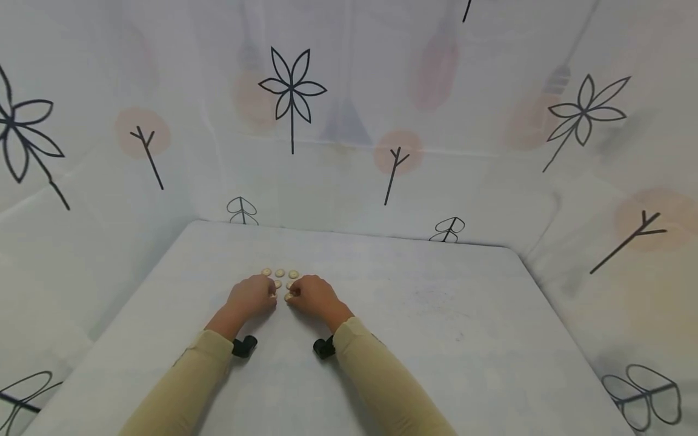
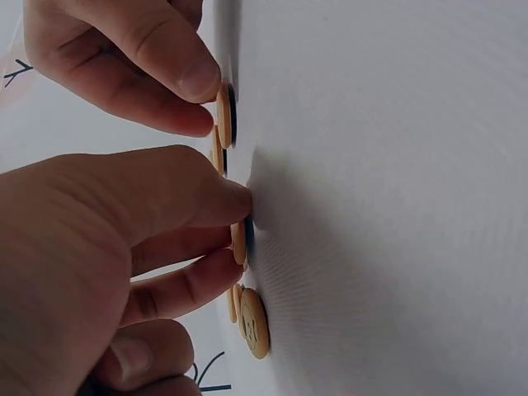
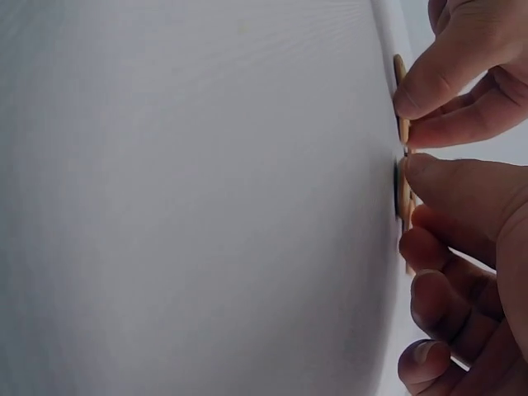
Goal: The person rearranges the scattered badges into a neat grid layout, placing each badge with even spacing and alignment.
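Several small round wooden discs (image 1: 280, 273) lie in close rows on the white table, left of its middle. My left hand (image 1: 254, 295) pinches a disc (image 2: 239, 241) at the table surface between thumb and fingers. Just to its right, my right hand (image 1: 315, 298) pinches another disc (image 3: 403, 188) by its edge, low on the table. The two hands face each other across a narrow gap. In the left wrist view, one disc (image 2: 255, 323) shows a dark marking on its face. The fingers partly cover the nearer discs.
The white table (image 1: 436, 339) stretches widely to the right of the hands. Behind it and at its sides hangs a pale cloth (image 1: 338, 181) printed with flowers and twigs. A black wrist device (image 1: 245, 346) sits at the left sleeve, and a second one (image 1: 324, 348) at the right.
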Tool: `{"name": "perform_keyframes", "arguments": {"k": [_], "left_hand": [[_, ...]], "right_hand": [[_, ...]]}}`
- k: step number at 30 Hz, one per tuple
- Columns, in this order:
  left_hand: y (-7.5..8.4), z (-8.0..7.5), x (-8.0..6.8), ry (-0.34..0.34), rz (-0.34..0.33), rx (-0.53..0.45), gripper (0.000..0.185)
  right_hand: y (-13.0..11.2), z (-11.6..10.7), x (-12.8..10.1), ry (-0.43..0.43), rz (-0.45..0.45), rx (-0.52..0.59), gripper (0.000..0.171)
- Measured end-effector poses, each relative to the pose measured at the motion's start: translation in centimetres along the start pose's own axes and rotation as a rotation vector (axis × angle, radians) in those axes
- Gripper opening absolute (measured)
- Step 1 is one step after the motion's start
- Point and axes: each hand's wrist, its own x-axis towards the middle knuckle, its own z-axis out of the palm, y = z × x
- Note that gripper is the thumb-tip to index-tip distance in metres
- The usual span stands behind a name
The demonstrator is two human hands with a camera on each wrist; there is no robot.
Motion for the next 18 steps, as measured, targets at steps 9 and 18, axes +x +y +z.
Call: {"name": "perform_keyframes", "arguments": {"k": [9, 18], "left_hand": [[0.0, 0.0, -0.4, -0.003, 0.004, 0.007, 0.023], [-0.3, -0.7, -1.6, 0.091, 0.013, -0.029, 0.037]], "right_hand": [[1.0, -1.2, -1.3, -0.01, 0.042, 0.007, 0.032], [2.1, -2.3, -3.3, 0.05, 0.029, 0.04, 0.034]]}}
